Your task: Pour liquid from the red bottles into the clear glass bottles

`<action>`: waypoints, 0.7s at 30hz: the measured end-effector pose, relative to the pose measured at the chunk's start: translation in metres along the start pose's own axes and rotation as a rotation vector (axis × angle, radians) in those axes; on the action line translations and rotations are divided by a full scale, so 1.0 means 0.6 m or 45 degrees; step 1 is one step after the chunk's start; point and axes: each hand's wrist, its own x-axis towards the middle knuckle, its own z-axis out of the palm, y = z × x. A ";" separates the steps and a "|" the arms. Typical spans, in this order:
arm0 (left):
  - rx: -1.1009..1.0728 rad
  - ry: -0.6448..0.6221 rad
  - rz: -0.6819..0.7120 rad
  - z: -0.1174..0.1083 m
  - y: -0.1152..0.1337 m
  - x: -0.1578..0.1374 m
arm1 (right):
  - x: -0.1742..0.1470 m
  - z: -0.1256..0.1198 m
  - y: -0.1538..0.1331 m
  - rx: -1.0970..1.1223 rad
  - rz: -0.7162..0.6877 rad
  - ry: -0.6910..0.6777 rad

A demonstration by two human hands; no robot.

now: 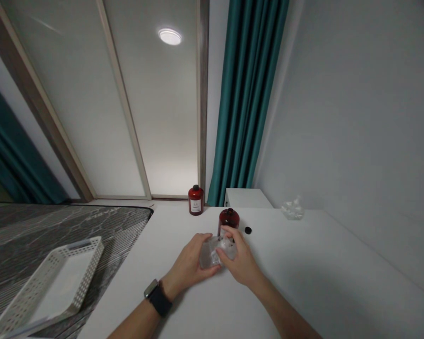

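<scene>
Between my two hands, above the white table, is a clear plastic container or pack (209,253); its exact kind is hard to make out. My left hand (190,260) wraps round its left side, thumb at the near edge. With thumb and fingers, my right hand (242,260) pinches at its right side. Just behind stands a dark red bottle (229,217) without its cap, partly covered by my right fingers. A small black cap (248,230) lies to the right of that bottle.
A second red bottle (195,201), capped and labelled, stands at the table's far edge. Crumpled clear plastic (293,209) lies at the back right near the wall. A white perforated basket (78,273) rests left of the table (155,254). A white box (249,197) is behind.
</scene>
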 end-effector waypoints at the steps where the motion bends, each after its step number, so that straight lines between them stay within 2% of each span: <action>1: -0.002 0.001 0.002 0.000 0.001 0.000 | -0.001 -0.001 -0.003 0.007 -0.035 -0.018; 5: -0.004 -0.019 0.012 -0.001 0.005 0.002 | -0.004 -0.004 -0.013 -0.024 -0.179 -0.060; 7: -0.008 -0.029 -0.004 -0.001 0.006 0.002 | -0.004 -0.004 -0.013 -0.067 -0.192 -0.027; 12: -0.038 -0.025 -0.079 -0.002 0.004 0.000 | -0.001 -0.003 -0.003 -0.125 -0.069 0.156; 21: -0.110 0.011 -0.014 -0.003 0.005 0.005 | 0.003 0.004 0.007 -0.177 0.054 0.194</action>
